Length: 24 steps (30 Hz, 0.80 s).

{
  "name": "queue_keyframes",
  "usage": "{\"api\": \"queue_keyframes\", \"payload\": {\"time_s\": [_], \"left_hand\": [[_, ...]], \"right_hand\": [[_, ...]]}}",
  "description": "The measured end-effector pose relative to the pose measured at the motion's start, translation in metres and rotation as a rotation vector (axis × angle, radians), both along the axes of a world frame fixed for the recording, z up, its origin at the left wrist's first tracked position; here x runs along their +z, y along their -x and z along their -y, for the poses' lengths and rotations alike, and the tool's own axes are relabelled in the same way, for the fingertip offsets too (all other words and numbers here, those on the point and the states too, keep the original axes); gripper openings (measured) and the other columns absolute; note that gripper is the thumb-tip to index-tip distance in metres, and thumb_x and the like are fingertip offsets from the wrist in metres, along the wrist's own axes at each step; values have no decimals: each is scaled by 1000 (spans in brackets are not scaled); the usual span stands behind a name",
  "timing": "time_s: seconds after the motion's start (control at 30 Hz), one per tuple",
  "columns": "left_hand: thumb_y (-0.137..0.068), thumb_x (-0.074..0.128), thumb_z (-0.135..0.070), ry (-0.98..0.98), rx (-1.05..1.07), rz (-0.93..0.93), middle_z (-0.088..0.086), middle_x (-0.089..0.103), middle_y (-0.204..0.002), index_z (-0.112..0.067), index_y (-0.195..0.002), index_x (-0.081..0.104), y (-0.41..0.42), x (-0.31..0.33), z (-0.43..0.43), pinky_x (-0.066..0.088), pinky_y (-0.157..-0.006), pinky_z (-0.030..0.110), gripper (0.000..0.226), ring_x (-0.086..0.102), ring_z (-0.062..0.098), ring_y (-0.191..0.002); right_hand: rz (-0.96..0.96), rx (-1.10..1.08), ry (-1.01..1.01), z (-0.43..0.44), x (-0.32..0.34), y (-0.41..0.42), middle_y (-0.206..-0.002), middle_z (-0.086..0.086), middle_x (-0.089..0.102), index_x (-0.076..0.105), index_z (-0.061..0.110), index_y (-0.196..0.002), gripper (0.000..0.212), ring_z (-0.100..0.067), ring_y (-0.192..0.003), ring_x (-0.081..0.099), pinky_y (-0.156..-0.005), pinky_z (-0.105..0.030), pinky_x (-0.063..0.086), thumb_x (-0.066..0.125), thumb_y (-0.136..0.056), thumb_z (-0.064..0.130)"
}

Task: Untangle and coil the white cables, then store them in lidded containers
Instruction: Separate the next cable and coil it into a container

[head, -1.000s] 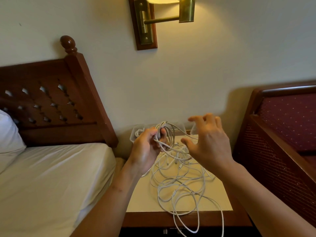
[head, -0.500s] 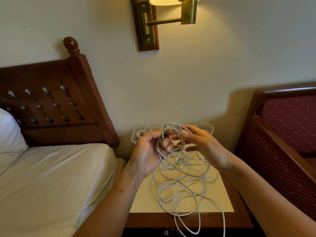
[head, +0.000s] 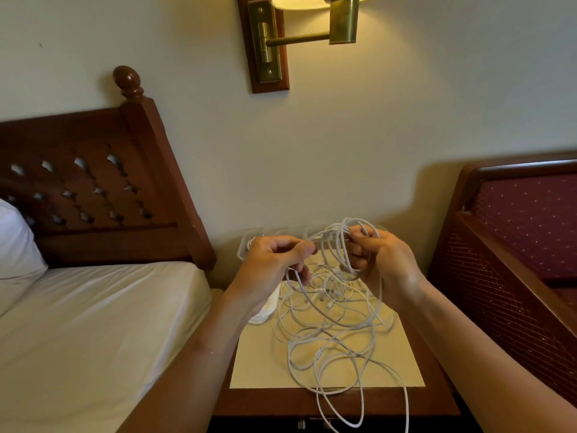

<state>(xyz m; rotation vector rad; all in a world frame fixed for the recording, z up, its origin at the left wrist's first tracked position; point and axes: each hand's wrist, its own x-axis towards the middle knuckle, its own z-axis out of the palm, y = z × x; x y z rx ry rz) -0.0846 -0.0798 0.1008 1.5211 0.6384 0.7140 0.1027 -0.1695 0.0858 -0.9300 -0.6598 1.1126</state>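
Observation:
A tangle of white cables (head: 331, 339) lies spread over the nightstand (head: 262, 370), with loops hanging past its front edge. My right hand (head: 379, 264) grips a small coil of cable held above the table. My left hand (head: 271, 265) pinches a strand that runs across to that coil. Clear plastic containers (head: 246, 245) stand at the back of the nightstand against the wall, mostly hidden behind my hands; one holds some white cable.
A bed (head: 93, 323) with a white sheet and dark wooden headboard (head: 93, 189) is on the left. An upholstered wooden chair (head: 515, 245) stands on the right. A brass wall lamp (head: 299, 29) hangs above. A white cloth-like item (head: 265, 310) lies under my left wrist.
My right hand came in from open above the cables and took hold of the coil. My left hand let the coil go and now pinches one strand to the left.

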Motion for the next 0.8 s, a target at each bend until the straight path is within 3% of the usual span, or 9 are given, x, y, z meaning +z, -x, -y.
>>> {"api": "queue_keyframes", "payload": {"time_s": [0.1, 0.2, 0.27, 0.37, 0.47, 0.53, 0.6, 0.67, 0.8], "left_hand": [[-92, 71, -18, 131, -17, 100, 16, 61, -75, 2, -94, 76, 9, 4, -5, 58, -72, 46, 21, 66, 36, -67], [-97, 66, -20, 212, 185, 114, 22, 73, -84, 6, -105, 73, 11, 2, -10, 62, -78, 53, 28, 72, 42, -76], [-103, 61, -18, 131, 342, -77, 19, 75, -83, 4, -116, 69, 12, -5, -17, 64, -76, 51, 26, 73, 39, -75], [-96, 61, -10, -170, 228, -524, 6, 64, -120, -17, -139, 54, 11, -10, -21, 50, -79, 34, 44, 64, 27, -107], [-91, 58, -19, -163, 173, -259, -7, 58, -139, -21, -150, 51, -1, 14, -5, 44, -99, 28, 59, 51, 11, -131], [-89, 52, -36, -128, 147, -70, -1, 71, -128, -15, -131, 71, -13, 34, 5, 44, -111, 40, 50, 61, 13, -125], [-96, 53, -49, -107, 38, -23, 13, 78, -106, -6, -104, 80, -21, 50, 12, 52, -103, 41, 51, 72, 25, -107], [-99, 52, -57, -75, -54, -46, 26, 76, -99, 3, -100, 78, -28, 61, 15, 59, -95, 44, 65, 75, 36, -98], [-104, 57, -39, -37, -62, 12, 28, 72, -86, 6, -98, 75, -40, 62, 18, 61, -74, 41, 48, 72, 36, -78]], "right_hand": [[-111, 1, 11, 6, 1, -2, -66, -1, 27, 54, 10, -80, 30, -10, -45, 26, -44, -25, 37, 40, -106, 7], [-154, -151, 52, 5, 0, -7, -63, -2, 30, 56, 10, -81, 31, -10, -43, 29, -38, -23, 35, 40, -106, 8], [-77, -246, 76, 3, 0, -11, -61, -3, 38, 58, 12, -79, 33, -12, -44, 36, -37, -23, 34, 41, -108, 11], [112, -252, 82, 0, 5, -10, -57, 1, 43, 62, 13, -77, 38, -12, -44, 37, -38, -22, 34, 42, -109, 13], [273, -196, 40, -3, 15, -2, -53, 8, 35, 58, 17, -74, 40, -11, -44, 31, -40, -21, 32, 42, -110, 15], [322, -152, -7, -6, 25, 3, -53, 9, 35, 57, 18, -72, 42, -11, -44, 29, -41, -21, 29, 41, -111, 13], [404, -128, -36, -10, 35, 5, -53, 9, 39, 57, 12, -79, 34, -12, -45, 33, -45, -22, 31, 42, -110, 13], [503, -119, -67, -14, 42, 5, -60, 2, 47, 58, 6, -88, 25, -21, -54, 42, -53, -32, 36, 47, -108, 17], [591, -81, -69, -17, 49, 4, -78, -13, 54, 62, 8, -97, 24, -30, -69, 50, -63, -43, 42, 49, -104, 26]]}}
